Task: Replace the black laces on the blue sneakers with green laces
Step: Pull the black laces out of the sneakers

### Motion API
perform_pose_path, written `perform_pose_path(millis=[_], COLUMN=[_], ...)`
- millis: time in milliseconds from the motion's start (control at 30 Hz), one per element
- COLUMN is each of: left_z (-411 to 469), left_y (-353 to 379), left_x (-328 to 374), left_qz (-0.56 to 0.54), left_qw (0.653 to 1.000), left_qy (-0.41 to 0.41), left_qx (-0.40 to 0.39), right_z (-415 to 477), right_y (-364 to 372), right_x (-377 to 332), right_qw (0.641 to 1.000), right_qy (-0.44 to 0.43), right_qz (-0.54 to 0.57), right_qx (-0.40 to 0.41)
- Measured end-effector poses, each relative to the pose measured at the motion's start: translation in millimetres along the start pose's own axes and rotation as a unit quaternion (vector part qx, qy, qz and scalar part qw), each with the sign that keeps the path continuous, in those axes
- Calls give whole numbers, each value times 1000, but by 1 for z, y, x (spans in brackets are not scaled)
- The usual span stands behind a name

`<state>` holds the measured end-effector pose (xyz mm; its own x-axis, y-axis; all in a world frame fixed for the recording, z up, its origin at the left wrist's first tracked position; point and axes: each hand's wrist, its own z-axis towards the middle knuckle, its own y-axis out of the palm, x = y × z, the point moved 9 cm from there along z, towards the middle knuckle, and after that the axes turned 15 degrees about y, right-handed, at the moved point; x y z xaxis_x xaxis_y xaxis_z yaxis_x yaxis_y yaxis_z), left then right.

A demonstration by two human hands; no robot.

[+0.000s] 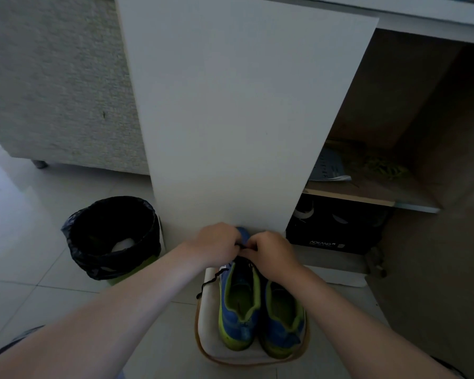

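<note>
Black shoelace (214,277) is pinched by both curled hands — left hand (216,246) and right hand (271,251) meet over the front of one blue sneaker (228,320) with lime trim. The lace's loose end trails left over the white, tan-rimmed cushion (210,328), where the matching second sneaker (283,320) stands just beside.

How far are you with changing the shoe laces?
Just starting. Nothing looks finished: no green lace shows in either sneaker. Both the left hand and right hand pinch the black lace at the left sneaker front, one end trailing loose. Left: the other sneaker, then threading green ones, maybe that greenish bundle on the shelf.
</note>
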<state>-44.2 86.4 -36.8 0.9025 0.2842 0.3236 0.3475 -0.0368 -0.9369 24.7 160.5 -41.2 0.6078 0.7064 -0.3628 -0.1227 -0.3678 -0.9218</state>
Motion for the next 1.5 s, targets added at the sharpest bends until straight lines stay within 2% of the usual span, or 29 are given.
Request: perform_pose_path(millis=[67,133,267,367,433,500,567,633,733,833,900,967,1033,1100,1200,1267,1300,1367,1433,1500], left_z=[3,3,-6,-13,-12,-6,-1,4,4,1,-5,-17,-26,-26,-33,-31,-26,-16,-9,-9], left_y=[2,-1,-14,-9,-6,-5,-2,2,-1,-16,-34,-56,-68,-60,-30,-16,-11,2,26,46], left_x=[-5,-13,-49,-71,-60,-28,2,9,-4,-17,-26,-41,-60,-74,-77,-73,-67,-48,-28,-12], left_qz=[-11,-67,-140,-150,-104,-26,6,3,14,12,6,-30,-39,-18,70,129,123,19,-74,-87], left_qw=[1000,996,971,964,982,999,998,998,999,999,993,974,962,971,972,968,975,992,989,982], left_qy=[-9,-39,-147,-196,-149,-37,56,65,12,-26,-67,-114,-152,-181,-224,-202,-174,-105,-60,-29], left_qx=[4,40,125,100,59,22,7,-11,-38,14,98,196,225,152,-16,-72,-69,-66,-110,-162], right_z=[3,4,4,3,2,3,6,9,9,5,1,2,3,2,-1,-2,-3,-6,-8,-9], right_y=[8,20,29,28,29,28,24,19,18,28,34,34,32,32,31,30,31,31,30,31], right_x=[7,16,27,25,23,22,19,16,14,18,20,22,22,21,16,11,8,2,-4,-10], right_qw=[999,997,994,994,995,995,995,994,992,990,991,991,991,991,992,994,994,994,993,988], right_qy=[12,24,43,42,42,43,41,34,24,23,16,22,28,31,11,-12,-22,-42,-66,-95], right_qz=[18,9,8,12,-3,3,48,84,105,80,23,17,29,23,7,-7,-24,-70,-95,-119], right_qx=[-26,-71,-105,-102,-96,-87,-81,-67,-66,-111,-134,-133,-126,-129,-123,-111,-103,-75,-37,-12])
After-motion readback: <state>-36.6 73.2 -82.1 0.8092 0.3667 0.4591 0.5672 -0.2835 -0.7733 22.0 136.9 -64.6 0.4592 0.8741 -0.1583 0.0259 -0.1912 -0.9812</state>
